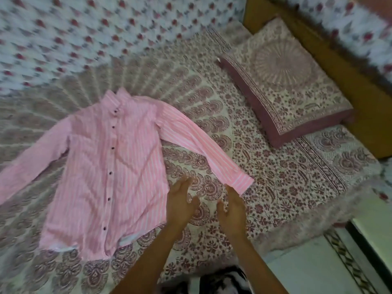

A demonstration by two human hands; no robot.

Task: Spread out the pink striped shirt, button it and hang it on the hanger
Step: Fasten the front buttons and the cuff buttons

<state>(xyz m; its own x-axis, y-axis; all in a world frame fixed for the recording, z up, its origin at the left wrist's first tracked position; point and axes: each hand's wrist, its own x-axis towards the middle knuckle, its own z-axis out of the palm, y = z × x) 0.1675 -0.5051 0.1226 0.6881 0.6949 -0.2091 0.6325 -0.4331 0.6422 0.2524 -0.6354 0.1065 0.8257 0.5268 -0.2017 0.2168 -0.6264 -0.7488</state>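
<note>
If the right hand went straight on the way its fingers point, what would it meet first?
The sleeve cuff, lying on the bedsheet just ahead of the right hand; whether they touch is unclear.

A wide bed fills the room, covered by a cream bedsheet (275, 187) printed with maroon paisley and flowers fanning from its middle. Toward the far right corner lies a matching pillow (286, 81) beside the brown wooden bed frame (350, 66). Along the far edge spreads a white cloth (84, 28) dotted with red flowers. At the near right corner, pale floor (307, 266) shows with a dark patterned border strip (347, 257). The light is soft and dim.
</note>
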